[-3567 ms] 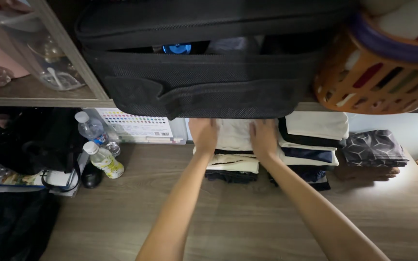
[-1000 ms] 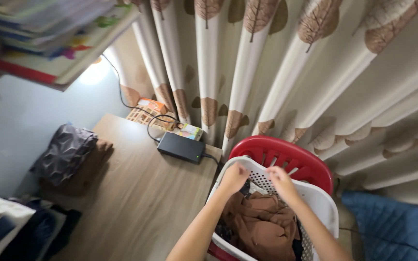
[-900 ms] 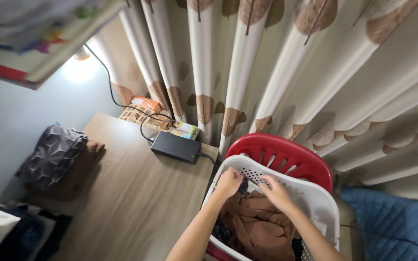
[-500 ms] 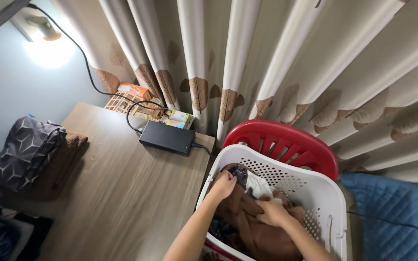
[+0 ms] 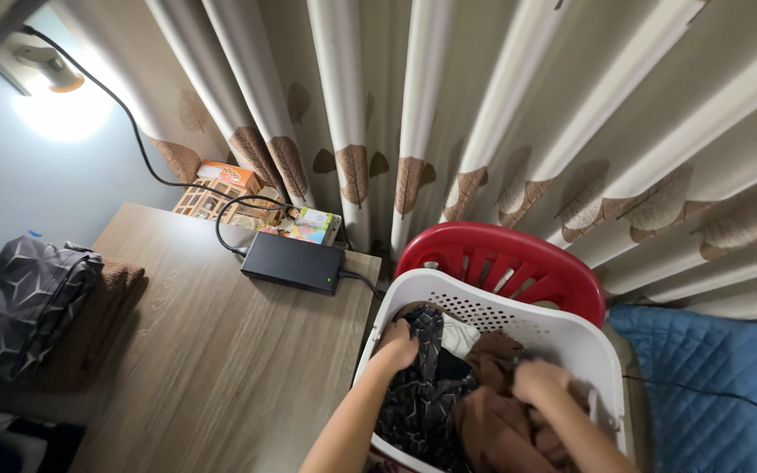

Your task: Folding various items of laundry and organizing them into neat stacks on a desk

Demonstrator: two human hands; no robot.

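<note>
- The laundry in the white basket (image 5: 571,337) is sitting in a loose, unfolded heap at the lower right of the head view, just off the right-hand edge of the wooden tabletop (image 5: 221,350), with a red basket (image 5: 505,263) standing directly behind the white one.
- At far left, a dark patterned cloth (image 5: 24,302) is lying folded on top of a brown folded piece (image 5: 111,298) on the tabletop, which reads as sorting already done; most of the tabletop beside that pile is showing bare wood.
- Near the back edge, a black power adapter (image 5: 293,261) with its cable is resting on the tabletop in front of a leaf-print curtain (image 5: 413,114), well apart from the clothes.
- The left hand (image 5: 396,342) is reaching into the near-left corner of the white basket, its fingers curled shut on a black patterned garment (image 5: 422,385) that is lying partly over the rim side.
- The right hand (image 5: 541,385) is digging into a rumpled brown garment (image 5: 501,420); it is blurred, and its fingers appear to be gripping the cloth, though that cannot be told for sure.
- A pale item (image 5: 459,333) is showing between the two garments, deeper in the basket.
- Judging by the pictures, the basket is holding several pieces, so much of the sorting is left to do.
</note>
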